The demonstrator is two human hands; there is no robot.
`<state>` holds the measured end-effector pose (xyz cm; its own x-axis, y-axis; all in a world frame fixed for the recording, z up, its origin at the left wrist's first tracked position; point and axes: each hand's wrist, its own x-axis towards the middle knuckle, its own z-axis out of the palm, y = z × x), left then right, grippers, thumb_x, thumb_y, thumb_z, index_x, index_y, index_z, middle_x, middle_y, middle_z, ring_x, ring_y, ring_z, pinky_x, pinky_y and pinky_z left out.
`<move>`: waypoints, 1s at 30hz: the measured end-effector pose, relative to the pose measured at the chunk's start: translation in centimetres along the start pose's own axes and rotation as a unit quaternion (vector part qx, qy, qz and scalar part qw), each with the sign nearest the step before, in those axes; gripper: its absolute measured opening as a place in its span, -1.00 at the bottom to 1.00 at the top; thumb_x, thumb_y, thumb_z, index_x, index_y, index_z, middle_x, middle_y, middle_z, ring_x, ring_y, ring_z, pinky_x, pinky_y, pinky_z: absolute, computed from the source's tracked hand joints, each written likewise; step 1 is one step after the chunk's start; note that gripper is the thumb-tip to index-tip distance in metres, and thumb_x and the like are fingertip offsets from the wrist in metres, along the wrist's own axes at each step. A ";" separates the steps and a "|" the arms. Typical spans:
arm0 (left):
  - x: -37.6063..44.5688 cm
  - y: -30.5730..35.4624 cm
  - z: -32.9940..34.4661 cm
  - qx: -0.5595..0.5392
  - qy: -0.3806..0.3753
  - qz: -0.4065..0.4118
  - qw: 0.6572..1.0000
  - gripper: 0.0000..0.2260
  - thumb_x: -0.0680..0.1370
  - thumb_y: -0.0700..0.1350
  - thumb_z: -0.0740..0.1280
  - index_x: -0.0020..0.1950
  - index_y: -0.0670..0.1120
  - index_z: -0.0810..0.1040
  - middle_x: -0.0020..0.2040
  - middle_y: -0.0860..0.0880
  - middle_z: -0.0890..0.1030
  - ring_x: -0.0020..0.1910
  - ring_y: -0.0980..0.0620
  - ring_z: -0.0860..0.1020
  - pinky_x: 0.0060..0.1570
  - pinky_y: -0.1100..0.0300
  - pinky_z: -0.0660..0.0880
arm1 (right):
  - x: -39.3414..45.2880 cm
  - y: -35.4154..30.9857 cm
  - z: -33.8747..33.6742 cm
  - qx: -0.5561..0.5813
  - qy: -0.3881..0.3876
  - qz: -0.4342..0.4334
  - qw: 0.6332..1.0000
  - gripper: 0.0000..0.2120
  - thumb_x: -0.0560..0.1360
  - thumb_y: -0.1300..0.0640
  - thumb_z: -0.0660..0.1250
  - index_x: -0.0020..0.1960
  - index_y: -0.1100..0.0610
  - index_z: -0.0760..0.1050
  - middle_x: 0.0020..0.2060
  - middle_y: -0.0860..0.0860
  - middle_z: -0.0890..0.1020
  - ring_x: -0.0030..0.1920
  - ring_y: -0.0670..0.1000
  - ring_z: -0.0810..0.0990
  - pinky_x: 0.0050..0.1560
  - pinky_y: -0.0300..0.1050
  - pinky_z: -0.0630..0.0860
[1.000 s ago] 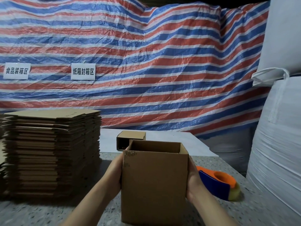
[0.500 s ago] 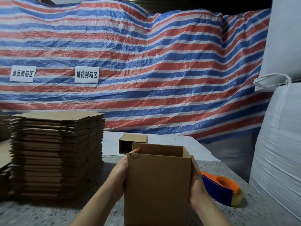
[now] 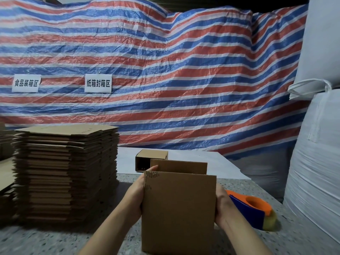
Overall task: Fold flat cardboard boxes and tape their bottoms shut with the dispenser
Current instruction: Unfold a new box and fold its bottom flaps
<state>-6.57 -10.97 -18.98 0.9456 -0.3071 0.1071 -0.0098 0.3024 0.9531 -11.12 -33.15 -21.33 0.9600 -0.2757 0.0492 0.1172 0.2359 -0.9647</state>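
Both hands (image 3: 135, 195) clasp box (image 3: 178, 212), dispenser (image 3: 252, 208) seemingly touching right.

We are seeing a dim room, soft light shining on the striped tarp (image 3: 165, 74), dark shadow sitting beside the cardboard stack (image 3: 66, 173), edges bending outward, the tape dispenser (image 3: 255, 210) looking a little blurry.

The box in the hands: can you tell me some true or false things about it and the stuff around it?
1. Both hands hold the box. True: left hand, right hand.
2. The box's top is closed. False: it is open.
3. The tape dispenser is in the right hand. False: it lies on the table.
4. A stack of flat boxes stands to the left. True.
5. The small box behind is red. False: it is brown.
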 end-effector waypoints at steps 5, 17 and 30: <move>-0.1 -0.2 -0.2 0.023 0.002 0.006 1.000 -0.82 0.62 -0.13 0.27 0.05 -0.18 0.62 -0.25 -0.15 0.68 -0.34 -0.04 0.65 -0.34 0.12 0.61 | -0.4 -0.4 0.2 0.008 0.042 -0.087 0.995 -0.78 0.63 0.12 0.31 0.22 -0.12 0.45 0.01 0.13 0.71 -0.07 0.19 0.73 -0.23 0.06 0.68; 0.7 0.6 -2.8 0.115 -0.136 -0.014 0.984 -0.20 0.49 0.51 -0.13 0.34 0.00 0.53 0.23 -0.14 0.63 0.27 -0.11 0.57 0.33 -0.10 0.41 | -1.3 -1.3 -2.1 -0.186 -0.066 -0.081 0.977 -0.09 0.32 -0.62 -0.08 0.45 -0.11 0.38 0.51 -0.05 0.40 0.55 0.10 0.29 0.57 0.23 0.14; 0.7 0.1 -2.0 0.111 -0.015 0.057 0.992 -0.76 0.61 -0.14 0.32 0.23 0.12 0.48 0.20 -0.15 0.57 -0.02 -0.07 0.60 -0.19 0.14 0.54 | -0.8 -1.7 -1.0 -0.138 -0.012 -0.097 0.986 -0.72 0.60 0.13 0.36 0.24 -0.03 0.37 0.29 0.03 0.51 0.27 0.12 0.54 0.33 0.16 0.50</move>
<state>-5.29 -9.35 -19.42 0.9240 -0.3101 0.2238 -0.1914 0.1315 0.9727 -12.36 -34.24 -20.00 0.9327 -0.2677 0.2417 0.2277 -0.0826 -0.9702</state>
